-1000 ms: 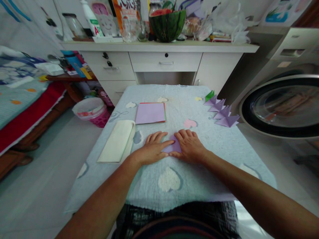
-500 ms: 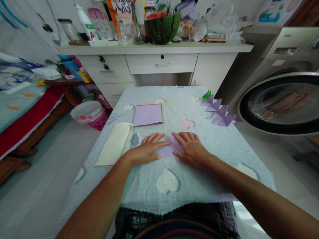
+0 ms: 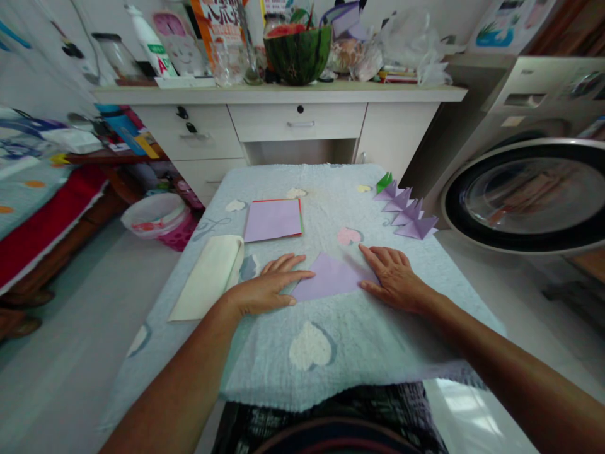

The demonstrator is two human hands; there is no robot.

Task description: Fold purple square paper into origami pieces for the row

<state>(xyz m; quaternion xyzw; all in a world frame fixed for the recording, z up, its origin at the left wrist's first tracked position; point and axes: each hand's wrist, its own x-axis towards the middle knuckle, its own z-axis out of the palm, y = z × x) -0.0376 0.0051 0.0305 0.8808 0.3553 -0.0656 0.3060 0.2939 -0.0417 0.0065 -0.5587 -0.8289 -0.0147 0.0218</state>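
A piece of purple paper (image 3: 333, 277) lies flat on the pale blue tablecloth (image 3: 387, 343), between the person's two hands, its peak pointing away from the body and its long edge facing the person. The left hand (image 3: 265, 291) rests palm down at the paper's left end, fingers stretched out and grasping nothing; its forefinger reaches onto the sheet and its thumb lies by the near left corner. The right hand (image 3: 393, 277) is also palm down, at the paper's right end, fingers loosely extended and thumb spread apart; whether it lightly pinches that corner cannot be told. Beyond the left hand sits a stack of square paper (image 3: 273, 221), purple on top. A folded cream sheet (image 3: 208, 277) lies just left of that hand. Past the right hand, near the table's far right edge, stands a row of folded purple pieces (image 3: 409, 214) with a green piece (image 3: 384, 182) at its far end.
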